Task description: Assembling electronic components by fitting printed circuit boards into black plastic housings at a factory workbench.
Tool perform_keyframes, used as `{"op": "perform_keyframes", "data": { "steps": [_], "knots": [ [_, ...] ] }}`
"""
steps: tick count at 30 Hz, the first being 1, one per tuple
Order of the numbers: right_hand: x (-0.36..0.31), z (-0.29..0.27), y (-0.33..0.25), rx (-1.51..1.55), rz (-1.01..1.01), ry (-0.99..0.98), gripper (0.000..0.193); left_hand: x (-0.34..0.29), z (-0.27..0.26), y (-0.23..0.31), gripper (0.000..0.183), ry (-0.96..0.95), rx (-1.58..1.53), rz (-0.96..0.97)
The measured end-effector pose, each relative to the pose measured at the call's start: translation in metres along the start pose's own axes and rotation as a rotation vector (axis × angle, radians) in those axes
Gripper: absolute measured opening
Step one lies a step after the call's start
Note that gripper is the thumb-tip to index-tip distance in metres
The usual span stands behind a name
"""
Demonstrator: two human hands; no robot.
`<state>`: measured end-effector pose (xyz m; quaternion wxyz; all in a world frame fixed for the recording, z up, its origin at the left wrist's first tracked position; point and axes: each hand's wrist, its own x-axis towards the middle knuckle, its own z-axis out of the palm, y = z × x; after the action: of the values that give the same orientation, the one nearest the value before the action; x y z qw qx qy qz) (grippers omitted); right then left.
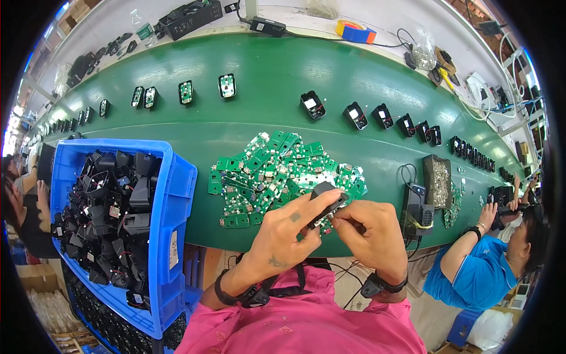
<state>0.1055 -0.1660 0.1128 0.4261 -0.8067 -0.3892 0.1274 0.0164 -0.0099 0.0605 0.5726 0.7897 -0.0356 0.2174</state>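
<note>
My left hand (283,230) is closed round a small black plastic housing (322,188), tilted, with its open side towards my right hand. A strip of green circuit board (323,223) shows at that side. The fingers of my right hand (372,229) are pinched together against the board's edge; whatever they grip is hidden behind them. Just beyond both hands lies a loose heap of green circuit boards (265,177) on the green table (253,124).
At left stands a blue crate (167,194) full of black housings with wires. Rows of housings, some with boards (227,86), others showing wires (312,105), line the table. A box of small metal parts (437,177) and a black power unit (417,209) stand right, before a co-worker (477,268).
</note>
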Motion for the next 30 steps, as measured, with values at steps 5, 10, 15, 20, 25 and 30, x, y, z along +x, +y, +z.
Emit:
{"op": "perform_keyframes", "data": {
  "steps": [5,10,15,20,25,30],
  "knots": [
    [-0.002,0.012,0.004,-0.046,0.021,0.047,0.004,-0.002,0.008,-0.004,0.067,0.06,0.22,0.058],
    [-0.005,0.027,0.023,0.017,0.047,0.113,0.012,-0.014,0.006,-0.02,0.06,0.016,-0.157,-0.249],
    [-0.003,0.031,0.031,0.112,0.233,0.239,0.016,-0.021,0.006,-0.026,0.069,0.008,-0.673,-0.46],
    [-0.017,0.035,0.027,0.142,0.167,0.173,0.018,-0.025,0.004,-0.033,0.07,-0.021,-0.505,-0.457],
    [-0.03,0.056,0.029,0.512,0.14,0.291,0.014,-0.027,0.005,-0.028,0.06,-0.045,-0.253,-0.324],
    [-0.029,0.056,0.024,0.091,-0.027,0.326,0.007,-0.033,0.007,-0.036,0.059,-0.022,-0.333,-0.245]
  ]
}}
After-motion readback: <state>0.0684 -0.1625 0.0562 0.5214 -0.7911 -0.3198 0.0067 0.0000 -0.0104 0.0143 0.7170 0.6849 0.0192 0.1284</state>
